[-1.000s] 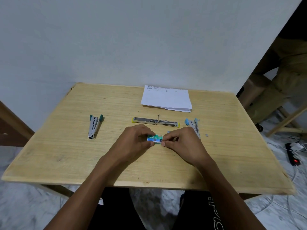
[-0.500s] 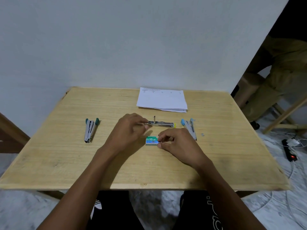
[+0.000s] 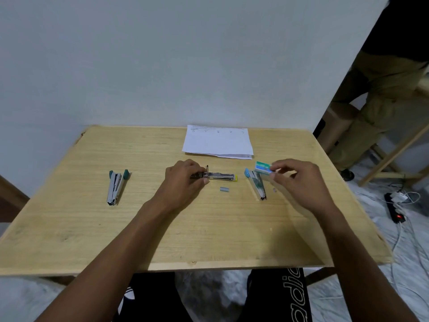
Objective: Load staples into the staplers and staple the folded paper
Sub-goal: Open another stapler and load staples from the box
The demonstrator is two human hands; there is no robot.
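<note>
On the wooden table (image 3: 209,240), my left hand (image 3: 183,180) pinches the left end of an opened yellow-tipped stapler (image 3: 220,176) lying flat at the centre. My right hand (image 3: 297,180) holds a small green and white staple box (image 3: 262,168) just above the table, over the blue-ended stapler (image 3: 256,185). A short grey strip of staples (image 3: 224,189) lies loose in front of the open stapler. A green-ended stapler (image 3: 115,187) rests at the left. The folded white paper (image 3: 218,142) lies at the table's far edge.
A small grey staple piece (image 3: 274,190) lies right of the blue stapler. Another person (image 3: 376,89) stands at the right by a wooden frame (image 3: 399,154). A power strip (image 3: 394,208) and cables lie on the floor at the right.
My right hand lifted the staple box from the table's centre and carried it right, leaving a staple strip behind. My left hand moved from the box onto the open stapler.
</note>
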